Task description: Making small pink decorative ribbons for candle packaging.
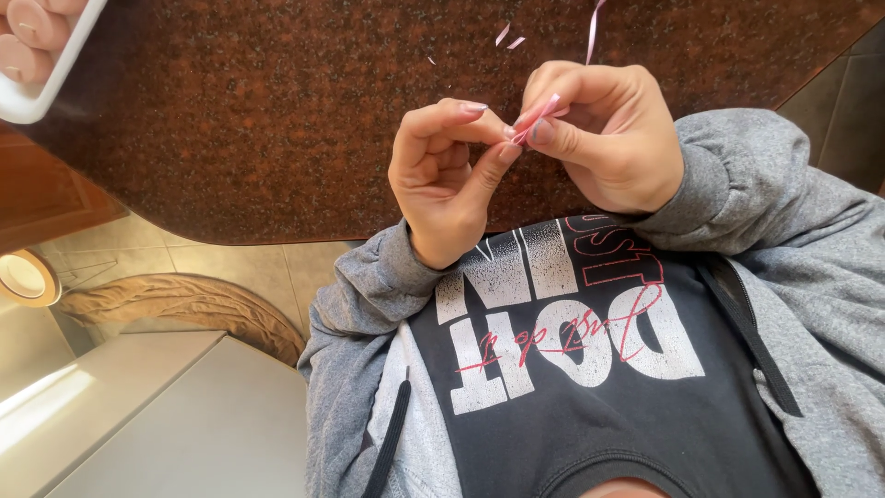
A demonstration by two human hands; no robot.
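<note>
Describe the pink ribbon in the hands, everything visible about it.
The pink ribbon is a narrow, glossy strip, thin like curling ribbon. A short stretch is pinched between the fingertips of the left hand and the right hand, held tilted over the dark speckled countertop. A longer tail of the same colour runs up from behind the right hand and out of the frame. A few small pink snippets lie loose on the countertop nearby.

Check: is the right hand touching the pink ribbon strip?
Touching. The head view shows the right hand pinching the pink ribbon strip between thumb and fingertips.
</note>
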